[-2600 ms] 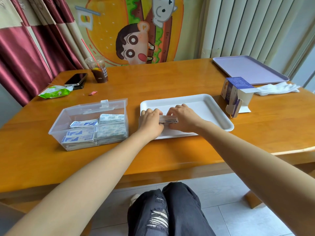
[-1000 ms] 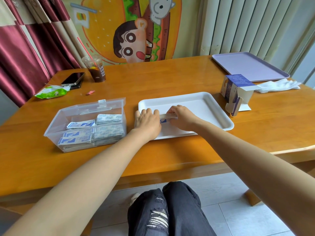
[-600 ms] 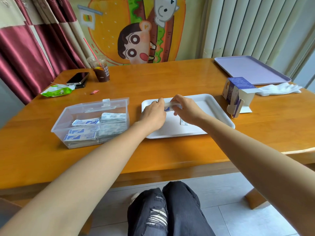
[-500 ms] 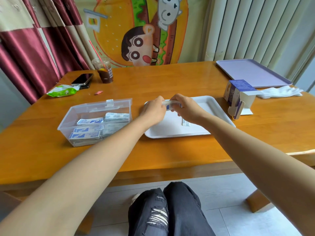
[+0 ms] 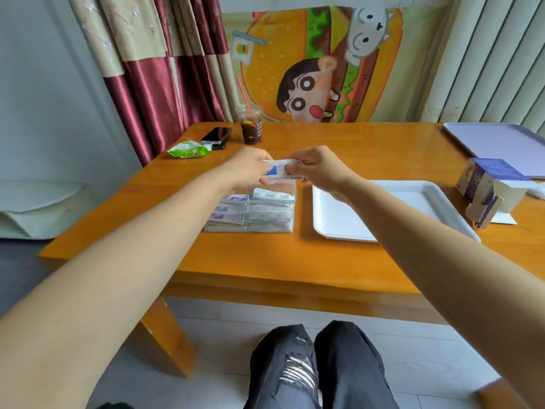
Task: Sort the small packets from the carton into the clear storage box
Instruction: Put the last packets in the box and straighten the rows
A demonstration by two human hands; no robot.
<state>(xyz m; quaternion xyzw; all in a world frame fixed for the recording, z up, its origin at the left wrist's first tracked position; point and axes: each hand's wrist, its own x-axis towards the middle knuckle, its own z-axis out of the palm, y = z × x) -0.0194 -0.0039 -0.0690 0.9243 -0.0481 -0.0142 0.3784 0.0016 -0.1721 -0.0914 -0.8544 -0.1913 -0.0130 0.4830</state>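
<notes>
Packet stack (image 5: 280, 169) held over the box (image 5: 265, 214), pinched at its ends by left hand (image 5: 247, 169) and right hand (image 5: 320, 169). Tray (image 5: 333, 219) just beside the box.

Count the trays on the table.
2. A white tray lies just right of the clear storage box. A lilac tray sits at the far right corner, partly cut off by the frame edge.

wooden table (image 5: 295, 261): the far-left corner carries a lidded cup (image 5: 251, 128) of dark drink with a straw, a black phone (image 5: 216, 135) just left of it, and a green wrapper (image 5: 188, 149) nearer. a lavender tray (image 5: 495, 143) lies far right. a maroon curtain (image 5: 153, 93) and a cartoon hanging (image 5: 318, 63) stand behind.
</notes>
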